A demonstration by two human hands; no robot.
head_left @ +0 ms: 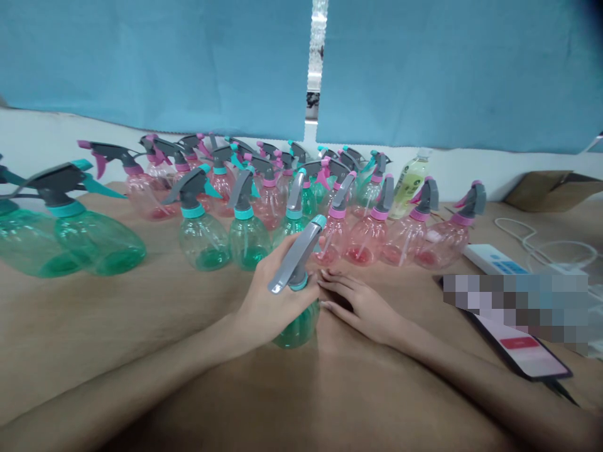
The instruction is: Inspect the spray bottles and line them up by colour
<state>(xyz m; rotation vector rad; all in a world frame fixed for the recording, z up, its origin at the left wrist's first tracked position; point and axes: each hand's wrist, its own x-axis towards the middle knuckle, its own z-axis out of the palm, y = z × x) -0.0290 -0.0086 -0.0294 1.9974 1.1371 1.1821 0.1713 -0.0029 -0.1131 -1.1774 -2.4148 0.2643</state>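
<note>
My left hand is wrapped round the neck of a green spray bottle with a grey trigger head and turquoise nozzle, standing upright on the table. My right hand rests on the tabletop just right of it, fingers stretched out, fingertips close to the bottle; nothing shows in it. Behind the hands stand a green spray bottle and a pink spray bottle among several alike in a row. Part of the held bottle is hidden by my left hand.
More spray bottles crowd the back, and a green one stands at the left. A labelled drink bottle, a brown cardboard piece, a white power strip, a phone and white cables lie rightward. Blue cloth hangs behind.
</note>
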